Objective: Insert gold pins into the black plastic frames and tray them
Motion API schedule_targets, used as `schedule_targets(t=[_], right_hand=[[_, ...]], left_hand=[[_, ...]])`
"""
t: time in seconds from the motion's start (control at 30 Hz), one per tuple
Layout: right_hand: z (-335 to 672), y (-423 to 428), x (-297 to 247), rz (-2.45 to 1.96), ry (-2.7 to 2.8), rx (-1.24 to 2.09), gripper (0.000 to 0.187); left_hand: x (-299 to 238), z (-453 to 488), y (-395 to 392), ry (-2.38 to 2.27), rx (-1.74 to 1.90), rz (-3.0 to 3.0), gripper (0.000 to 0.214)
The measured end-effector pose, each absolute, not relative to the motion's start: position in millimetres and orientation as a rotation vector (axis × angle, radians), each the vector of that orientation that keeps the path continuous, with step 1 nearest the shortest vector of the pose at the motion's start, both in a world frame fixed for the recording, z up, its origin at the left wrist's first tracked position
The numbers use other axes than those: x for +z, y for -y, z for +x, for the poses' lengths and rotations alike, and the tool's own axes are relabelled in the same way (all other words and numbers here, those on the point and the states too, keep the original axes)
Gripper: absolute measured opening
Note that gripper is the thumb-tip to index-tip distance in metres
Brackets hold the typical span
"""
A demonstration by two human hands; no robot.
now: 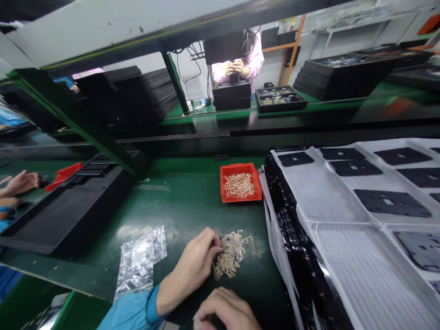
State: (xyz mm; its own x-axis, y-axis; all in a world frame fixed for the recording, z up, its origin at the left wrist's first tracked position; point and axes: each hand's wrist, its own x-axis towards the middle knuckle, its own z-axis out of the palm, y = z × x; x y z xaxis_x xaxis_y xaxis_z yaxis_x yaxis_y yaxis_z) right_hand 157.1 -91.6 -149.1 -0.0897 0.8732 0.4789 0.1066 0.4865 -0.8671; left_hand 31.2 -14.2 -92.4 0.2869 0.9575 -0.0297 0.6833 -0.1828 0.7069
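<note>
My left hand [194, 268], in a blue sleeve, rests on the green bench with its fingers pinched together at the edge of a small heap of tan flat parts [231, 253]. My right hand [225, 311] is curled at the bottom edge just below that heap; what its fingers hold, if anything, is hidden. A red bin [240, 182] with more of the tan parts sits farther back. An empty clear plastic bag [139, 259] lies to the left of my left hand.
A stack of black trays topped by white sheets with black plates [360, 215] fills the right. A long black tray [68, 211] lies at left, beside another person's hands [19, 183] and a red bin [65, 175]. Across the bench a person in pink [239, 66] works.
</note>
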Motion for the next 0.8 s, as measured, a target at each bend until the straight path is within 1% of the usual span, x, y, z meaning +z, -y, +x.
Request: schedule_targets(t=[0.07,0.13,0.17,0.23,0.4,0.6,0.8], right_hand=[[168.5,88.1,-143.2,-1.0,1.544,0.789,0.046],[179.9,83.7,-137.4,-1.201,1.558,0.691,0.023],[184.7,81.2,-135.3,-1.285,1.572,0.637,0.017],[191.5,76.5,-133.2,-1.366,1.605,0.577,0.018],[197.9,69.1,-136.1,-1.274,1.678,0.624,0.019],[202.3,64.1,-133.3,-1.161,1.748,0.722,0.02],[199.5,65.1,-125.9,-1.15,1.713,0.851,0.023]], left_hand=[[-85.6,26.7,16.4,-1.441,0.58,1.938,0.017],[-77.2,21.8,17.3,-1.386,0.571,1.95,0.017],[-73.0,19.3,17.2,-1.345,0.558,1.962,0.018],[-65.9,14.4,16.0,-1.26,0.528,1.99,0.019],[-59.5,5.6,11.9,-1.169,0.487,2.047,0.021],[-59.5,0.2,12.5,-1.141,0.449,2.111,0.021],[-58.8,0.3,15.9,-1.167,0.491,2.162,0.02]])
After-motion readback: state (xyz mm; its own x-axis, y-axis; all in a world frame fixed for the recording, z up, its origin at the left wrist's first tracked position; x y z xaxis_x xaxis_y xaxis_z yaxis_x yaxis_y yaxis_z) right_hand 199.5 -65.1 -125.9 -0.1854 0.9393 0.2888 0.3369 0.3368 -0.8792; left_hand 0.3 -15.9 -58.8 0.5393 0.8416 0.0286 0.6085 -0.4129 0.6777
